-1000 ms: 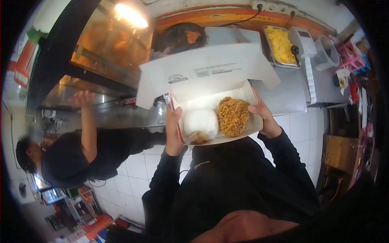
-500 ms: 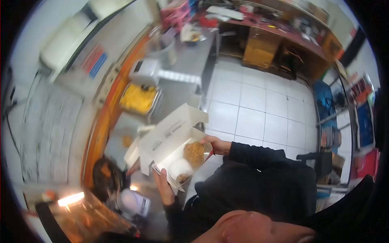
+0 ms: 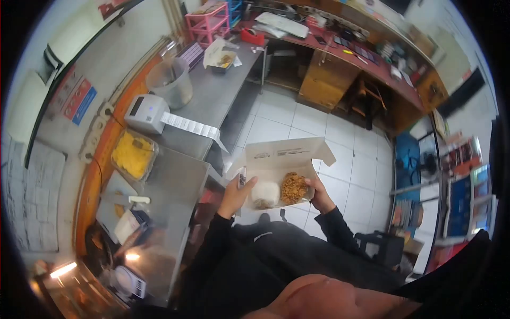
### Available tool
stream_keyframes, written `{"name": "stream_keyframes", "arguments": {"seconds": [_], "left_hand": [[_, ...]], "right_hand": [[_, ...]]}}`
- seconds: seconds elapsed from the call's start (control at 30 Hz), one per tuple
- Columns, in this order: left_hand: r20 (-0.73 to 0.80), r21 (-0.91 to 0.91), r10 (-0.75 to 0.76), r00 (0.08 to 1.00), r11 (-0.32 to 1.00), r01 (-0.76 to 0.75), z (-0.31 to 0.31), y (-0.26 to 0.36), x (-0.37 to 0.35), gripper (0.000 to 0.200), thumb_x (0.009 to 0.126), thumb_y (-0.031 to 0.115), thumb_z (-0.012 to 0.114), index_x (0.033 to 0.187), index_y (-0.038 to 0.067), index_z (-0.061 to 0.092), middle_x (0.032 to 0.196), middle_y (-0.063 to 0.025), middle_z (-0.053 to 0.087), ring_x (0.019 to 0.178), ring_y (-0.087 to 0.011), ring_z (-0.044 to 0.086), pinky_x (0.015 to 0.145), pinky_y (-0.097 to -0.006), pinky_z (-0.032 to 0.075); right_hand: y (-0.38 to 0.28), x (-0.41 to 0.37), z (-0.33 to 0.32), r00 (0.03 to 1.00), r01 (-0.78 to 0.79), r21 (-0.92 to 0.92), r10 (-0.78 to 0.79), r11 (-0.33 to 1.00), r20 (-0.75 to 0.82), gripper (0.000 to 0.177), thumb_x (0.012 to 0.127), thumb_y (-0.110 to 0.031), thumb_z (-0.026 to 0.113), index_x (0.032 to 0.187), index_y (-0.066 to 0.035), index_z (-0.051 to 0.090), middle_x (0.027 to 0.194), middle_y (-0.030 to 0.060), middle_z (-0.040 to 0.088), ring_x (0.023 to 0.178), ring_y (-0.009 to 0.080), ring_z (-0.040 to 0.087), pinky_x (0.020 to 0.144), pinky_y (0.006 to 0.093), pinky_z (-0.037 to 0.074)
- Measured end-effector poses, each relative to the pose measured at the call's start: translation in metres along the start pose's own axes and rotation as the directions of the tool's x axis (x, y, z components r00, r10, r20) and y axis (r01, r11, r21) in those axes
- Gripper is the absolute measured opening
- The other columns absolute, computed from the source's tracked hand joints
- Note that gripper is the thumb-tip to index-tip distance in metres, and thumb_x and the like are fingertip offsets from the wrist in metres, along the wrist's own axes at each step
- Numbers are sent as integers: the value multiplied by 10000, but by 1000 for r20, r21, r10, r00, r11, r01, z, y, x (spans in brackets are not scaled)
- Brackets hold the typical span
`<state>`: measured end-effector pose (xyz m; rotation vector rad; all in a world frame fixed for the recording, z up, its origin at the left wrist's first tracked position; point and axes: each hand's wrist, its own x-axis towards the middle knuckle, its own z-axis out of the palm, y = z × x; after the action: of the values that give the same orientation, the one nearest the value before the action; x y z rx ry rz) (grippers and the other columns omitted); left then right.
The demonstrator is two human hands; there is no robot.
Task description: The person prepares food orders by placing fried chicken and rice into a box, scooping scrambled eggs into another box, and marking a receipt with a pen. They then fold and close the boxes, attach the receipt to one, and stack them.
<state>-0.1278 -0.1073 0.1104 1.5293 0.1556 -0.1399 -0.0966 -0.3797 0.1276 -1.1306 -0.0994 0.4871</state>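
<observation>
An open paper food box (image 3: pixel 281 153) is held up in front of my body, over the tiled floor, its lid folded back away from me. Inside lie a white mound of rice (image 3: pixel 266 191) and, to its right, a piece of fried chicken (image 3: pixel 294 187). A small brownish portion shows at the near side of the rice. My left hand (image 3: pixel 234 196) grips the box's left side, thumb at the rim beside a small dark-and-silver patch. On the opposite side, my right hand (image 3: pixel 319 194) is closed on the right wall, thumb close to the chicken.
Along the left runs a metal counter (image 3: pixel 172 212) with a label printer (image 3: pixel 144 113) trailing a paper strip, a tub of yellow food (image 3: pixel 133 155), a clear bucket (image 3: pixel 178 85) and a knife (image 3: pixel 139 200). Another open food box (image 3: pixel 219 57) stands at its far end. Desks and shelves line the back and right.
Both hands have carried the box rightward, from beside the counter to over the floor. It has turned so that its long side faces me, and my view has swung as well.
</observation>
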Motion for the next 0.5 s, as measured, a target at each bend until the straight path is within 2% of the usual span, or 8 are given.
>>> {"name": "stream_keyframes", "arguments": {"seconds": [0.03, 0.13, 0.27, 0.3, 0.37, 0.4, 0.43, 0.5], "left_hand": [[9, -51, -41, 999, 998, 42, 7, 18, 5, 438, 877, 302, 638, 1145, -39, 578, 1025, -89, 645, 937, -132, 580, 835, -290, 450], [-100, -69, -140, 985, 989, 133, 16, -7, 36, 386, 881, 284, 629, 1084, -43, 607, 975, -87, 655, 893, -123, 591, 804, -288, 460], [-291, -442, -290, 912, 886, 140, -24, -92, 99, 309, 813, 208, 616, 1002, -36, 630, 875, -71, 651, 853, -138, 610, 741, -297, 481], [-259, -587, -371, 892, 794, 160, -33, -83, 112, 332, 792, 192, 566, 1031, -34, 607, 902, -85, 640, 886, -187, 625, 770, -330, 495], [-294, -636, -344, 892, 767, 85, -52, -76, 143, 444, 799, 225, 520, 1161, -34, 535, 1047, -141, 616, 952, -259, 622, 821, -367, 503], [-317, -659, -326, 891, 751, 41, -61, -73, 161, 504, 803, 241, 497, 1226, -33, 499, 1120, -169, 604, 985, -296, 620, 847, -385, 507], [-366, -685, -336, 868, 728, -8, -68, -68, 182, 431, 822, 212, 483, 1173, -36, 520, 1049, -129, 609, 950, -258, 626, 831, -377, 506], [-462, -691, -339, 820, 716, -94, -96, -84, 239, 422, 822, 213, 482, 1163, -32, 523, 1050, -130, 609, 945, -260, 629, 820, -378, 512]], "right_hand": [[1, 9, -8, 999, -11, -34, 9, 999, -45, 738, 816, -301, 569, 1435, -52, 254, 1375, 111, 409, 1257, 220, 410, 1014, 350, 369], [-3, 46, -27, 992, -114, -10, 113, 993, -47, 728, 825, -291, 566, 1438, -54, 254, 1388, 114, 400, 1273, 221, 396, 1036, 347, 342], [-4, 139, -27, 977, -173, -15, 174, 985, 123, 726, 892, -384, 565, 1450, -63, 228, 1355, 92, 434, 1273, 210, 393, 1018, 353, 369], [6, 173, -31, 979, -73, -119, 94, 990, 180, 743, 908, -490, 519, 1465, -107, 210, 1311, 111, 471, 1091, 157, 505, 799, 308, 488], [14, 238, -51, 922, -241, -136, 270, 961, 276, 730, 914, -538, 468, 1470, -151, 195, 1258, 130, 514, 840, 111, 514, 605, 259, 440], [6, 265, -48, 904, -279, -163, 316, 946, 287, 728, 911, -584, 422, 1471, -188, 180, 1203, 150, 553, 644, 78, 412, 500, 231, 343], [-2, 292, -44, 884, -315, -192, 361, 930, 297, 727, 908, -630, 377, 1472, -224, 165, 1149, 170, 592, 449, 45, 310, 396, 203, 247], [-4, 352, -64, 904, -313, -248, 368, 917, 219, 749, 898, -645, 383, 1471, -222, 153, 1105, 170, 616, 404, 39, 269, 385, 196, 234]]}}
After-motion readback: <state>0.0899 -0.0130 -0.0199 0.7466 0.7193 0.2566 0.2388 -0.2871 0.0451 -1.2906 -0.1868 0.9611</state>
